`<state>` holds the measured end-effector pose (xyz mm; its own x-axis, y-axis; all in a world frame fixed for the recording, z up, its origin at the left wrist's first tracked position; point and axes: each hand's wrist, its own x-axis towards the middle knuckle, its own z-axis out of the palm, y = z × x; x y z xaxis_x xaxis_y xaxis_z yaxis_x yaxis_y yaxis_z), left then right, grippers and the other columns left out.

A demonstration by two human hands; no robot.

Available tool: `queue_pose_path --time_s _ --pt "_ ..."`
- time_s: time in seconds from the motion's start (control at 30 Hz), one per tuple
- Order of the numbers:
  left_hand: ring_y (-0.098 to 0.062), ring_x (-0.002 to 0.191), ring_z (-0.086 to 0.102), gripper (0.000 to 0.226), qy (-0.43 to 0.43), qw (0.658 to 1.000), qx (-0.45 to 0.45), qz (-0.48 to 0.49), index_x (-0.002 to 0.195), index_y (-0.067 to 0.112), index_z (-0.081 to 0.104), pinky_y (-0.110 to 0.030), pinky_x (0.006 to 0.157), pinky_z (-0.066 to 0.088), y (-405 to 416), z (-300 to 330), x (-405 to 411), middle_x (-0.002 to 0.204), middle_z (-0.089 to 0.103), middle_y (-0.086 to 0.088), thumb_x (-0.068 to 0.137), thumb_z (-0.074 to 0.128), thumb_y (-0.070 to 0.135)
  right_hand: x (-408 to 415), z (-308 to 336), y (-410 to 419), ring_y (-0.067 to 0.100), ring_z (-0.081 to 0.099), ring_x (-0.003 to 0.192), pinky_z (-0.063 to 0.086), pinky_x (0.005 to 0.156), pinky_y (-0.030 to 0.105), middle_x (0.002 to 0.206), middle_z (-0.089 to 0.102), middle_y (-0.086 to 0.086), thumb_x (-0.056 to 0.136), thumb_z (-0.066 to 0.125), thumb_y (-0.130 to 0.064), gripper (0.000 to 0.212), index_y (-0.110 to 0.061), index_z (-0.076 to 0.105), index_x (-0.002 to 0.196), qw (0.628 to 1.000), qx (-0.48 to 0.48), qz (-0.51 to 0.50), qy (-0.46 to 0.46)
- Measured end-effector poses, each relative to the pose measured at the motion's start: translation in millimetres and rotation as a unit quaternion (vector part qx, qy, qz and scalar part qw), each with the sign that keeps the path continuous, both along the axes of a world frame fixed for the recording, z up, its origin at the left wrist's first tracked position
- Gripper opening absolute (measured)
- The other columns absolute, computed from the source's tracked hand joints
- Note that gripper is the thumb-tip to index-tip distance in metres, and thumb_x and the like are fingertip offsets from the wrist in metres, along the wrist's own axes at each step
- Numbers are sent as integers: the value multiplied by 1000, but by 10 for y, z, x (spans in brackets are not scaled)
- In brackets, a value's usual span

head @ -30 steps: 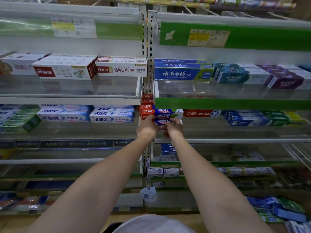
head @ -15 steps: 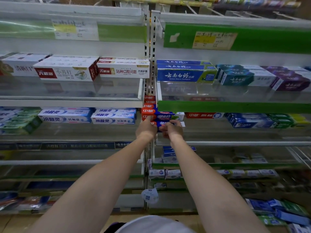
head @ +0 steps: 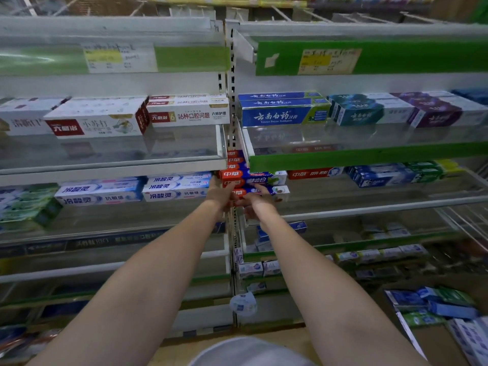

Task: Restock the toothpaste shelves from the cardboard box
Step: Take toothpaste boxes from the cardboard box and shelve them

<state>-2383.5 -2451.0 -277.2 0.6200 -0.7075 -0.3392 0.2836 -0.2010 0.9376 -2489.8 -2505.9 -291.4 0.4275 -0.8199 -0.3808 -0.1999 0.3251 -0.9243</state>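
I see both hands at the red-and-blue 中華 toothpaste cartons (head: 253, 178), stacked at the left end of the middle right-hand shelf (head: 369, 204). The left hand (head: 220, 195) and right hand (head: 257, 204) pinch the lowest carton between them. To the left sit glossy blue-white 冷酸灵 boxes (head: 175, 190); above, a blue 云南白药 carton (head: 282, 116).

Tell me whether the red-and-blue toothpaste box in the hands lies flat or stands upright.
Flat: the toothpaste box lies lengthwise under the stack, held by both hands.
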Motion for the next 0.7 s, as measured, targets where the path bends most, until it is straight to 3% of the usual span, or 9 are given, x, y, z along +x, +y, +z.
queue_pose_path --time_s 0.07,0.13,0.2,0.27,0.3,0.43,0.53,0.67,0.7 --pt "-15 61 64 53 4 1000 -3 -27 147 29 32 -26 47 52 68 18 46 83 66 -10 102 57 20 14 -6 34 21 71 88 59 77 38 109 75 7 97 61 -20 43 -34 50 136 1000 6 -8 -9" --pt "-11 50 59 55 -11 999 -12 -46 152 28 28 -22 42 47 83 -35 136 77 64 -7 104 52 19 -21 20 58 14 68 67 53 62 29 93 78 6 99 59 -18 32 -34 50 126 999 15 -20 -21" --pt "-13 62 66 61 -22 997 -24 -69 157 28 24 -23 45 51 57 -74 187 99 70 -13 104 51 20 -35 19 38 13 67 64 52 60 28 88 78 5 99 59 -14 35 -37 47 122 999 8 -24 -19" --pt "-23 91 71 62 -22 997 -26 -68 158 32 25 -28 61 59 47 -78 184 133 61 -17 103 53 21 -21 12 29 14 67 65 52 61 28 90 77 6 99 59 -12 38 -35 49 127 999 2 -28 -15" --pt "-27 99 70 61 -30 998 -18 -59 157 32 26 -30 67 60 42 -77 186 137 58 -18 103 53 22 -3 0 33 14 67 65 53 61 29 91 77 7 99 59 -12 40 -34 48 130 999 0 -30 -12" --pt "-11 56 57 54 -46 998 -5 -47 155 31 33 -17 42 46 47 -103 242 111 67 -19 105 50 26 69 -89 69 22 72 78 57 76 38 82 78 2 98 59 -15 51 -31 43 144 999 1 -33 0" --pt "-13 58 57 53 -61 997 1 -56 156 28 33 -17 40 44 25 -134 307 120 64 -22 105 49 26 71 -77 138 21 65 69 51 68 33 83 78 4 102 55 -30 50 -28 40 149 999 18 -25 9" --pt "-24 86 66 53 -61 995 16 -80 154 27 35 -24 60 59 40 -74 315 138 55 -24 104 50 21 49 19 201 19 68 67 53 64 33 84 78 4 102 58 -24 63 -35 26 155 999 -1 -1 40" --pt "-22 84 65 52 -62 995 14 -79 154 29 35 -22 56 57 50 -75 320 136 56 -22 104 50 22 42 47 218 20 69 70 54 66 34 87 78 6 102 58 -25 64 -35 23 155 999 -2 8 45"
